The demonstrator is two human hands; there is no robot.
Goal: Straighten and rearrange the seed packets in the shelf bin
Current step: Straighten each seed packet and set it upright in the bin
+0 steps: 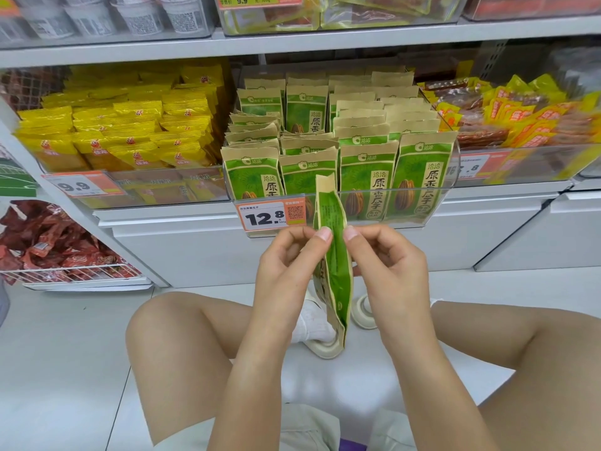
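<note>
Straightening step judged in hand | one seed packet (333, 255) was held edge-on, pinched by left hand (286, 265) and right hand (387, 265), in front of and below the shelf bin (439, 203) | next: packet to be flattened, then slotted upright into a front row.

Camera: one head-worn wide-angle view, no second view to overlap.
Facing: forward and down, square onto the shelf (292, 43).
Distance: close, with the clear bin (435, 203) just beyond both hands.
Low edge: the wearer's knees and the floor (65, 369).
Edges: lines bow outward.
</note>
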